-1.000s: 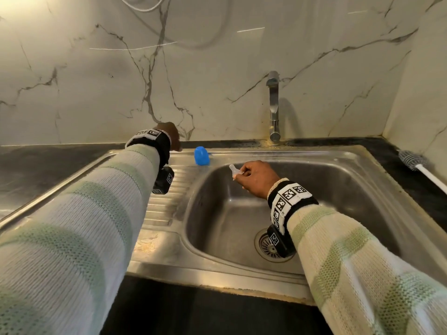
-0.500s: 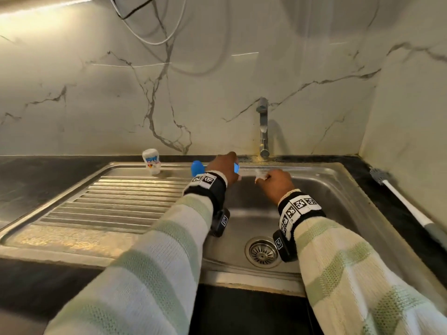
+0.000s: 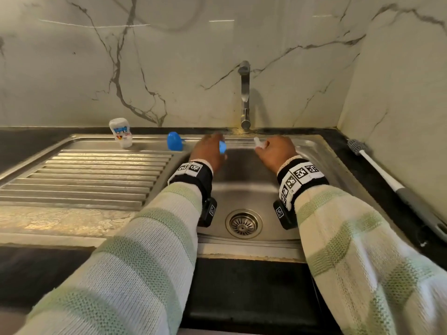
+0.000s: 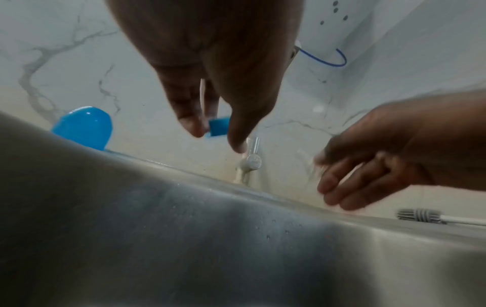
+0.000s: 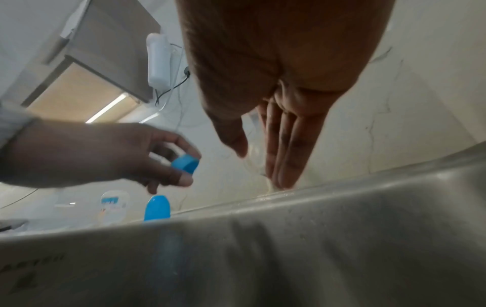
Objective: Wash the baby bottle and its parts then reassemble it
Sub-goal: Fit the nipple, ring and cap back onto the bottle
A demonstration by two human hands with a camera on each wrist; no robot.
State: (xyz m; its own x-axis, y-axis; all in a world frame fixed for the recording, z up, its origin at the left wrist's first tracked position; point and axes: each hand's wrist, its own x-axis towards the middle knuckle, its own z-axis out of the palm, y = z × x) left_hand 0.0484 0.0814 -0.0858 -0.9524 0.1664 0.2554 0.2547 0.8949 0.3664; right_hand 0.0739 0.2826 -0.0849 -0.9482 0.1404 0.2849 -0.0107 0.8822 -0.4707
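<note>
My left hand [image 3: 219,143] hovers over the back of the sink basin [image 3: 244,189] and pinches a blue screw collar [image 3: 222,147] between thumb and fingers; the left wrist view shows the collar [image 4: 219,128] at the fingertips. To its right, my right hand [image 3: 262,145] holds a clear teat [image 3: 257,142] between thumb and nearly straight fingers [image 5: 284,149], just below the tap [image 3: 244,93]. A blue cap [image 3: 174,140] stands on the sink's back ledge. The white bottle [image 3: 121,135] stands further left on the ledge.
A ribbed steel drainboard [image 3: 92,175] lies to the left of the basin. The drain strainer [image 3: 243,223] sits in the basin floor. A long bottle brush [image 3: 377,165] lies on the dark counter at the right, near the marble wall.
My left hand has left the bottle at the far left, taken up the blue collar and moved right to beside my right hand, which shifted back toward the tap with the teat.
</note>
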